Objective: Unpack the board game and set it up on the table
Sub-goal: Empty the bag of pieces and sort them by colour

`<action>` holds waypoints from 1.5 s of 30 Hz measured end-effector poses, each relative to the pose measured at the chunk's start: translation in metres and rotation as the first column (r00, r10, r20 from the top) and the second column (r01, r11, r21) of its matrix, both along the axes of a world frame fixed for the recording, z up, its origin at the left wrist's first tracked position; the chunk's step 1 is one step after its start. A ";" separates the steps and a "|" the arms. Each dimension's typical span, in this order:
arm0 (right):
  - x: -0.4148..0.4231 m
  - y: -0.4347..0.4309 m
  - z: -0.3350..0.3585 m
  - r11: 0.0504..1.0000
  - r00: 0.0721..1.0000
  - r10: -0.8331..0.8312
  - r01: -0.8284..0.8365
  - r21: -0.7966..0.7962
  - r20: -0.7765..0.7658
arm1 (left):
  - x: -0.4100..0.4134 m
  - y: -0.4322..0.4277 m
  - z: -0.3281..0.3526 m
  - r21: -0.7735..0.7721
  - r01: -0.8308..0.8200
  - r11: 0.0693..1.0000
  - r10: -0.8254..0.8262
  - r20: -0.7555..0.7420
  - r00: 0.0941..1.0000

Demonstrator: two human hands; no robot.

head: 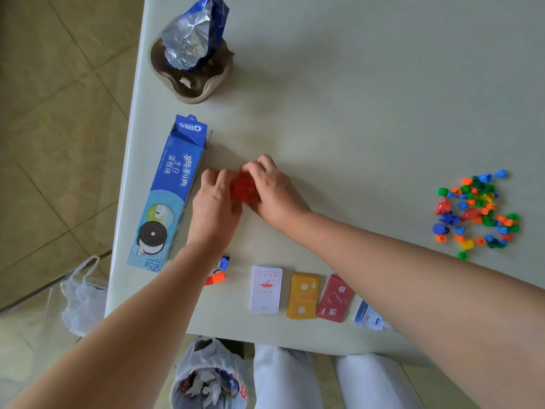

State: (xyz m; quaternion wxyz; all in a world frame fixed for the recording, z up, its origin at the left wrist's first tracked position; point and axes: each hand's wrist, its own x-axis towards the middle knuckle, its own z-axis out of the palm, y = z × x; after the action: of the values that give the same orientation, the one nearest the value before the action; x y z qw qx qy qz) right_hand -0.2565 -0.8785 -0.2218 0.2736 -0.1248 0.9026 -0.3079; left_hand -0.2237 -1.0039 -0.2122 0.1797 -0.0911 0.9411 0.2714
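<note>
My left hand and my right hand meet at the left middle of the pale table, both gripping a small red stack of game notes between them; most of the stack is hidden by my fingers. Along the near edge lie a white card deck, a yellow card deck, a red card deck and a blue-white stack, partly under my right forearm. A heap of small coloured plastic pieces lies at the right. A small orange and blue item peeks from under my left forearm.
A blue Oreo box lies along the table's left edge. A brown holder with a foil snack bag stands at the back left. A bin with a plastic bag sits below the near edge, beside my knees.
</note>
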 end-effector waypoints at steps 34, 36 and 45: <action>0.089 0.321 0.031 0.787 0.785 -0.616 0.616 -0.020 -0.073 | 0.016 0.270 0.029 -0.193 0.521 0.832 -0.490 0.187 0.851; 0.090 0.344 0.030 0.706 0.703 -0.706 0.709 0.000 -0.093 | 0.012 0.290 0.033 -0.092 0.512 0.854 -0.496 0.154 0.855; 0.075 0.402 0.013 0.679 0.709 -0.694 0.703 0.212 -0.127 | -0.018 0.375 0.026 0.004 0.474 0.881 -0.474 0.021 0.880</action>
State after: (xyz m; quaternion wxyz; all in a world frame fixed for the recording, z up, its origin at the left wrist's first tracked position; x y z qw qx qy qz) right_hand -0.1814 -0.4765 -0.2088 0.1325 0.2578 0.9174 -0.2728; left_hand -0.2416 -0.6289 -0.1859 0.2505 0.1388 0.9330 0.2179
